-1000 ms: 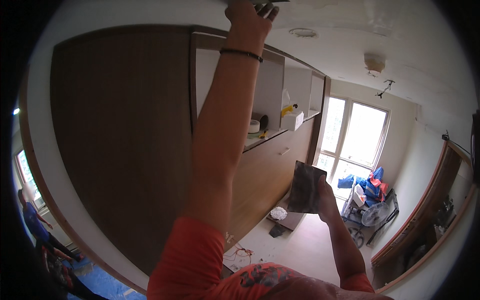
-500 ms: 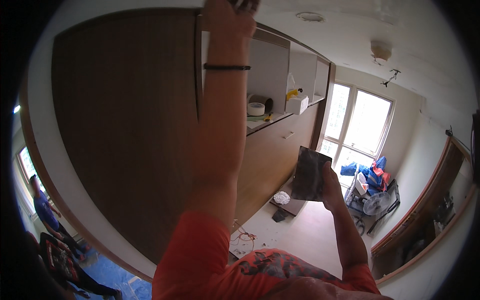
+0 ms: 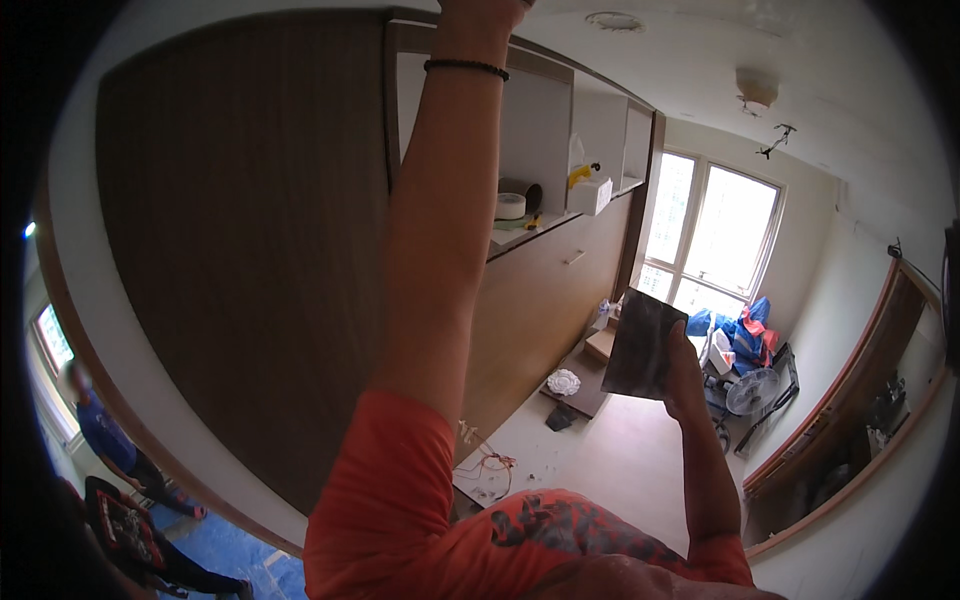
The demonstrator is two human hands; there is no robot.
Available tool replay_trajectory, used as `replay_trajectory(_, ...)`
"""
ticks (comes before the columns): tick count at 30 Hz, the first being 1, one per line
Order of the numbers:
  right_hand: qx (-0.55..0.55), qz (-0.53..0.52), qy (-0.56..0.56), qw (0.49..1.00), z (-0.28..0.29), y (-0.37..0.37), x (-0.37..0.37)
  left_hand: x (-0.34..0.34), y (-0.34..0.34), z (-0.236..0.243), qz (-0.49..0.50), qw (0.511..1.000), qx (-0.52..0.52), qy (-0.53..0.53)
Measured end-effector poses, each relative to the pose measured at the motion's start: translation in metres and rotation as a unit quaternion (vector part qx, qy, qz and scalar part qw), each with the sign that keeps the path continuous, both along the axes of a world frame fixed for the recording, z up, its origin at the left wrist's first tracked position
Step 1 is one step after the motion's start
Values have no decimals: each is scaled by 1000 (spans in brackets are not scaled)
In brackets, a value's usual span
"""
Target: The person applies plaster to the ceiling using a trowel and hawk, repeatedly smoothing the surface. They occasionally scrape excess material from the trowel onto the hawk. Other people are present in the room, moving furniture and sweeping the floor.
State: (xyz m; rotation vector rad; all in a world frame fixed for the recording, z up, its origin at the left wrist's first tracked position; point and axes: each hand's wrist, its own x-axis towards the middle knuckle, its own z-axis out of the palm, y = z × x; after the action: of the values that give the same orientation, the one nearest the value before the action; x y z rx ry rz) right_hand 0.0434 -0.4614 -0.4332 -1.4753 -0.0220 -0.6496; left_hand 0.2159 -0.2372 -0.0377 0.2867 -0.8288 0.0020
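Observation:
My left arm reaches straight up in front of the brown cabinet. Only the base of my left hand (image 3: 485, 14) shows at the top edge, close to the ceiling; its fingers are cut off, so what they touch or hold is hidden. Out to the right, my right hand (image 3: 684, 372) grips a thin, dark rectangular plate (image 3: 642, 345) by its right edge, thumb on the near face. The plate is smudged with pale grey marks and tilts slightly.
An open cabinet shelf carries a roll of tape (image 3: 510, 206) and a white box (image 3: 590, 196). A fan (image 3: 752, 392) and blue bags (image 3: 745, 340) stand near the window. Loose wires (image 3: 487, 463) lie below the cabinet. Two people (image 3: 105, 435) are at the far left.
My left hand has risen farther out of the top of the view. My right hand and the plate have shifted a little to the right. The view has turned slightly.

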Motion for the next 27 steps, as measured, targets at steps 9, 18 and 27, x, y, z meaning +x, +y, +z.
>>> replay_trajectory(9, 0, 1, -2, 1000, -3, -2, 16, -93, 84, -3, 118, 991, -32, -55)
replay_trajectory(18, 9, 10, 32, 999, -1, 15, 31, -67, 85, -68, 95, 986, -122, -55)
replay_trajectory(27, 6, -6, 60, 998, -14, -10, 10, 15, -20, -14, -55, 998, 1, -2)
